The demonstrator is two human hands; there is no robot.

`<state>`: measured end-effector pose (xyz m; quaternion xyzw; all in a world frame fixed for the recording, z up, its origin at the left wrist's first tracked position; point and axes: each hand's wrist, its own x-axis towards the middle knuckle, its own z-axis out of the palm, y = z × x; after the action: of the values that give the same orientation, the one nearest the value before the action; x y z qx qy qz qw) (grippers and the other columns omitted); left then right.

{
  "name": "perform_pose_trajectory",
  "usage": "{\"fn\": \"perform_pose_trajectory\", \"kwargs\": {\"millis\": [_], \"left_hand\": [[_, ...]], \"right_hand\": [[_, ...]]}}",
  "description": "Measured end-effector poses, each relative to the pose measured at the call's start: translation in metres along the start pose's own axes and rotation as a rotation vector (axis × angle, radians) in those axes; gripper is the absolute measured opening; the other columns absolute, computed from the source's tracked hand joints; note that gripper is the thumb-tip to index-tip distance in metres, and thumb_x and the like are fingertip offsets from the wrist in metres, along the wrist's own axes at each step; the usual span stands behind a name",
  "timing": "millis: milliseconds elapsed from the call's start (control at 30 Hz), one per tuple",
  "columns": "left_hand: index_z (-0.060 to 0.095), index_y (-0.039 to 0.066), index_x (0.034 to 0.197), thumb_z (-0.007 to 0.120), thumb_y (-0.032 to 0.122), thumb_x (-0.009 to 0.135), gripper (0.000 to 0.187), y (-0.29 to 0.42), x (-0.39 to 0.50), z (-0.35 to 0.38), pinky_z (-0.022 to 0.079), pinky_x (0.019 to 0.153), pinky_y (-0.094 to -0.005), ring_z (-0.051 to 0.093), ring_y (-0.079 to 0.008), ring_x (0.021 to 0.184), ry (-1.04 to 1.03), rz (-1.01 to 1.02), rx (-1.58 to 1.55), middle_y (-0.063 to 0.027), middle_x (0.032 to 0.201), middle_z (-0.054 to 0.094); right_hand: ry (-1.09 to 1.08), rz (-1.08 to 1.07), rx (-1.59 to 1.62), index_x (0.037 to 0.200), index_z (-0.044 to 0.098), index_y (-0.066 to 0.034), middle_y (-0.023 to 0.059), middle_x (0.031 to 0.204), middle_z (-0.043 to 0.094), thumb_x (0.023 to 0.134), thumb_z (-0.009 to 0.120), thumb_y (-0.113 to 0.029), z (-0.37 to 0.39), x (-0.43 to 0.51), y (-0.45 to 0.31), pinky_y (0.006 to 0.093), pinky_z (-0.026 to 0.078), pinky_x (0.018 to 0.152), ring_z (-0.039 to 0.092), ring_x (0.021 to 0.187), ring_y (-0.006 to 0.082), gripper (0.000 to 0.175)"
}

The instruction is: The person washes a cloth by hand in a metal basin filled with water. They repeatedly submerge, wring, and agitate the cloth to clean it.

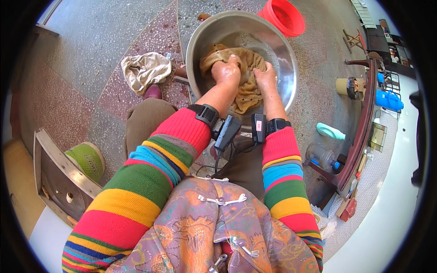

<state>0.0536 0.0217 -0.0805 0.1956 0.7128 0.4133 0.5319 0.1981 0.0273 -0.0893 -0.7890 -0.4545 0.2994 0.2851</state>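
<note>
A wide stainless steel basin stands before me with cloudy, sudsy water in it. In it lies a wet, bunched brown cloth, partly in the water. My left hand grips the cloth's upper left part, thumb pointing away from me. With thumb and fingers, my right hand holds the cloth's right side. The two hands are a short way apart, and cloth sags between them towards the near wall. Some of my fingertips are hidden by the folds. Both wrists wear black straps with small devices.
Beyond the basin stands a red plastic bucket. A crumpled off-white cloth lies on the terrazzo floor by my shoe. A green patterned bin is at left. To the right are a mint-green bottle, a clear water jug and a dark-red wooden bench.
</note>
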Motion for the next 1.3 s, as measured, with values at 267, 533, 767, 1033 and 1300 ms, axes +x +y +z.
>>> {"fn": "perform_pose_trajectory", "kwargs": {"millis": [267,533,767,1033,1300], "left_hand": [[0.045,0.002,0.132,0.061,0.061,0.084,0.078,0.013,-0.002,-0.005,0.044,0.093,-0.0560,0.058,-0.0352,0.110,-0.624,-0.604,-0.696,-0.0199,0.127,0.055],[0.064,0.007,0.091,0.058,0.038,0.087,0.032,0.024,0.011,-0.003,0.052,0.083,-0.0447,0.065,-0.0283,0.081,-0.920,-0.629,-0.932,-0.0091,0.086,0.068],[0.063,0.007,0.092,0.059,0.019,0.078,0.019,0.058,0.000,-0.020,0.049,0.094,-0.0489,0.063,-0.0309,0.093,-0.783,-0.405,-0.978,-0.0111,0.096,0.067],[0.061,-0.001,0.104,0.055,0.014,0.081,0.028,0.061,0.017,-0.032,0.045,0.098,-0.0509,0.058,-0.0338,0.104,-0.589,-0.216,-0.717,-0.0171,0.112,0.064],[0.042,0.008,0.136,0.051,0.048,0.095,0.058,0.021,0.029,-0.004,0.021,0.106,-0.0689,0.041,-0.0378,0.128,-0.571,-0.517,-0.692,-0.0160,0.144,0.041]], "right_hand": [[-0.273,-0.146,0.741,0.116,0.059,0.0012,0.0069,0.103,0.065,0.080,0.051,0.007,-0.039,-0.076,-0.054,0.0249,0.050,0.083,0.061,0.092,0.0116,0.038],[-0.160,-0.064,0.891,0.115,0.058,0.0030,0.0069,0.104,0.063,0.087,0.056,-0.001,-0.026,-0.083,-0.059,0.0264,0.049,0.085,0.060,0.094,0.0129,0.028],[-0.602,0.187,0.881,0.118,0.058,0.0008,0.0092,0.107,0.066,0.092,0.065,-0.035,-0.037,-0.058,-0.027,0.0300,0.050,0.086,0.062,0.095,0.0157,0.045],[-0.544,0.061,0.702,0.115,0.058,0.0046,0.0099,0.102,0.067,0.077,0.065,-0.004,-0.037,-0.039,0.007,0.0303,0.050,0.084,0.064,0.091,0.0171,0.039],[0.101,0.157,0.272,0.112,0.063,-0.0005,0.0188,0.095,0.069,0.077,0.054,-0.005,-0.022,-0.020,0.000,0.0351,0.050,0.081,0.066,0.088,0.0266,0.036]]}}
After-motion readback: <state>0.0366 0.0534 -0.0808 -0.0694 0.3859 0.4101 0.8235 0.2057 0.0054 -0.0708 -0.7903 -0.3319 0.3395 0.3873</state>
